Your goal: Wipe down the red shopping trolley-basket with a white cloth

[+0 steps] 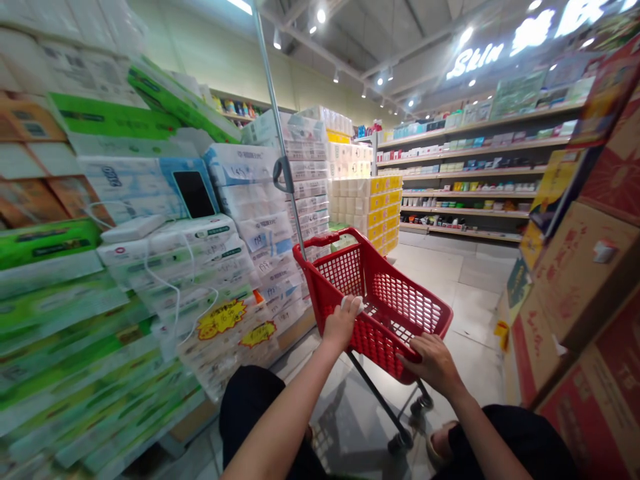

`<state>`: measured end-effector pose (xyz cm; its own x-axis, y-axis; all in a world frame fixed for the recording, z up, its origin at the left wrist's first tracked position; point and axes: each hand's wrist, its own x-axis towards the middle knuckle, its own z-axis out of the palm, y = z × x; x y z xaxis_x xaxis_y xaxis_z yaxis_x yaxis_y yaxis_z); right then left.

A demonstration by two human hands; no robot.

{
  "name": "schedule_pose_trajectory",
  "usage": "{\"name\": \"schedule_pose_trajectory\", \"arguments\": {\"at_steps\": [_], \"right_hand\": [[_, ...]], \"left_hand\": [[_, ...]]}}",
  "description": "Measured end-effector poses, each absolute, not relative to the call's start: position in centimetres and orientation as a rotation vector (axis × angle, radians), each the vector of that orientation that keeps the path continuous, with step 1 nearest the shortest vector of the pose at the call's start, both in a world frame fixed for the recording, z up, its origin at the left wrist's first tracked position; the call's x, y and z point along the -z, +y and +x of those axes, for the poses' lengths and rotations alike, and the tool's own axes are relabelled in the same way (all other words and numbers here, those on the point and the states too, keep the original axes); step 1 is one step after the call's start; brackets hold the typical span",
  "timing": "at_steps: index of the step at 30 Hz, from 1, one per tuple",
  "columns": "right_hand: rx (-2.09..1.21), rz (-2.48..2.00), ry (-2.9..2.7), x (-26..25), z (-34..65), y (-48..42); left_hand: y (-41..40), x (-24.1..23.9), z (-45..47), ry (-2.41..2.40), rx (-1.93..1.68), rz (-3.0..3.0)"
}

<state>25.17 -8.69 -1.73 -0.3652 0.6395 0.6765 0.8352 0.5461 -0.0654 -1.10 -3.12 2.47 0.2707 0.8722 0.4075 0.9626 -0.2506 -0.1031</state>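
A red plastic shopping cart (400, 293) with perforated walls stands in the aisle before me, its basket holding nothing that I can see. My left hand (343, 323) is closed on a small white wipe (353, 305), pressed to the rim of the near side. Farther right, my right hand (434, 360) grips the rim near the corner, fingers curled over the edge. A grey metal pole (273, 87) rises from the handle end of the cart, with a dark ring-shaped clip partway up.
Stacked tissue packs (175, 267) line the left, with a phone (194, 194) and white cables on top. Cardboard boxes (575, 280) are piled at the right. Shelves of small goods (465, 167) stand at the back, beyond a tiled floor (440, 267).
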Motion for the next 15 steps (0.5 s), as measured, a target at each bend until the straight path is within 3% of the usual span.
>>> {"name": "schedule_pose_trajectory", "arguments": {"at_steps": [9, 15], "right_hand": [[0.259, -1.186, -2.147, 1.4, 25.2, -8.9], [0.223, -1.160, -2.164, 1.6, 25.5, -8.9]], "left_hand": [[-10.4, 2.5, 9.0, -1.421, 0.519, -2.387], [-10.9, 0.4, 7.1, -1.248, 0.459, -2.489]]}}
